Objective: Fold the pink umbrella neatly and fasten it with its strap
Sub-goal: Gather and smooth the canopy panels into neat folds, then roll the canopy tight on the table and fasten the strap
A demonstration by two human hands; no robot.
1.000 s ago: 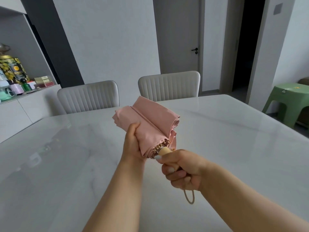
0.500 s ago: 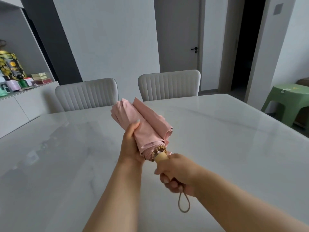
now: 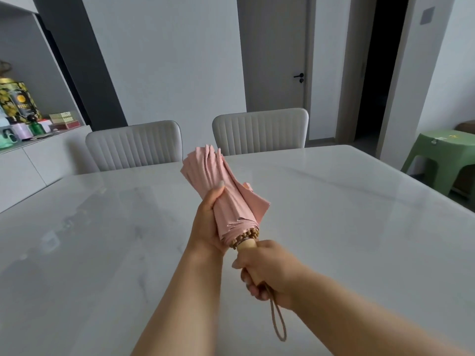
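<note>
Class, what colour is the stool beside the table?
Pale green; the stool shows at the right edge of the head view.

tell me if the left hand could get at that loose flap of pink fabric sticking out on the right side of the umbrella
Probably yes. The flap juts out free, nothing covering it, right beside the left hand. But that hand grips the canopy of the pink umbrella, so it would have to let go or shift first.

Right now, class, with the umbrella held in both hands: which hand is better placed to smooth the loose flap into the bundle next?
Probably the left hand: it already grips the pink umbrella round the folds, beside the flap. The right hand grips the wooden handle, steadying it.
</note>
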